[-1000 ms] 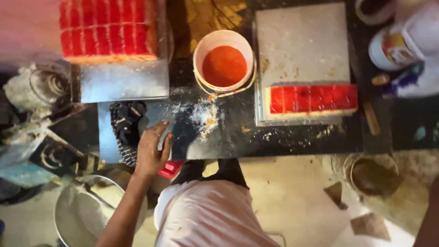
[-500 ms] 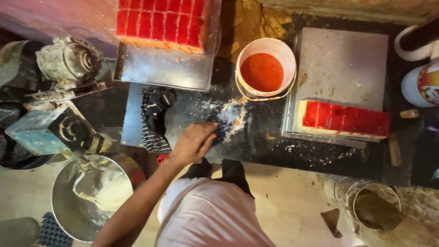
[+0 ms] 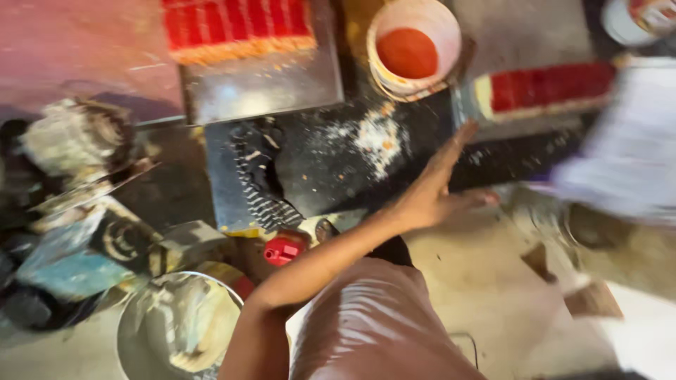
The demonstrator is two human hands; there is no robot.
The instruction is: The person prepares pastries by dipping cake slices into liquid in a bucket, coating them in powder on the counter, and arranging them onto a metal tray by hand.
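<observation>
Where the pale apron fills the bottom of the head view, the person's bare forearm rises from the lower left to the left hand (image 3: 435, 188). The hand is spread wide and flat, palm down, thumb out to the right, and holds nothing. The right hand does not show.

The fingertips (image 3: 463, 135) lie over the near right part of the dark worktop (image 3: 317, 176). Motion blur leaves it uncertain whether they touch the surface or pass just above it. The nearest loose thing is a scatter of white crumbs (image 3: 373, 137), flecked with orange, just left of the fingers and apart from them.

As a judgement, a flat hand kept low, with the fingers closed together, would handle such crumbs most cleanly; splayed fingers would let them slip through.

Nearer the body lie a small red object (image 3: 285, 248) and, lower left, a metal bowl (image 3: 134, 317). A dark ribbed tool (image 3: 257, 176) lies on the worktop left of the crumbs.

Beyond them stands a white bucket (image 3: 382, 24) of orange-red liquid, close enough to be knocked. Farther left a red-topped slab (image 3: 236, 28) sits on a steel tray (image 3: 267, 88); a second slab (image 3: 549, 88) lies right. A blurred white shape (image 3: 627, 148) crowds the right side.
</observation>
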